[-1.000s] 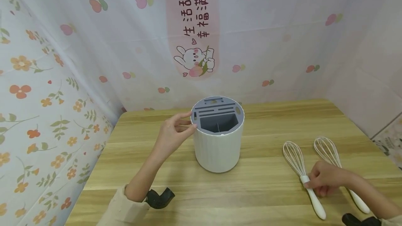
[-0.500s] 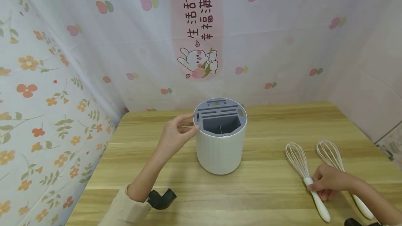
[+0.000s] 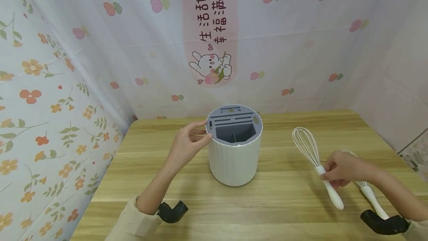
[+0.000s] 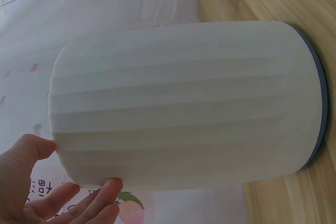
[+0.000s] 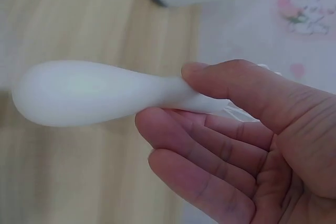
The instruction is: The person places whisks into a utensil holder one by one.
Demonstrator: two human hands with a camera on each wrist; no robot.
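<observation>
A white ribbed utensil holder [image 3: 233,164] with a grey slotted top stands upright on the table. My left hand [image 3: 187,142] rests its thumb and fingertips on the left side of the holder's rim; in the left wrist view the fingers [image 4: 107,195] touch the wall near its upper end. My right hand [image 3: 347,168] pinches a white whisk [image 3: 334,197] where the handle meets the wires, holding it tilted above the table. The right wrist view shows the whisk's bulbous handle [image 5: 79,93] between thumb and fingers, its wires mostly hidden behind the hand.
A second white whisk [image 3: 376,203] lies on the wooden table [image 3: 284,211] below my right forearm, partly covered by the hand. Behind the table hangs a printed curtain [image 3: 301,58]; a floral cloth [image 3: 50,151] hangs on the left.
My right hand has lifted the whisk off the table, upward and slightly left in the head view. The left hand stays at the holder's rim.
</observation>
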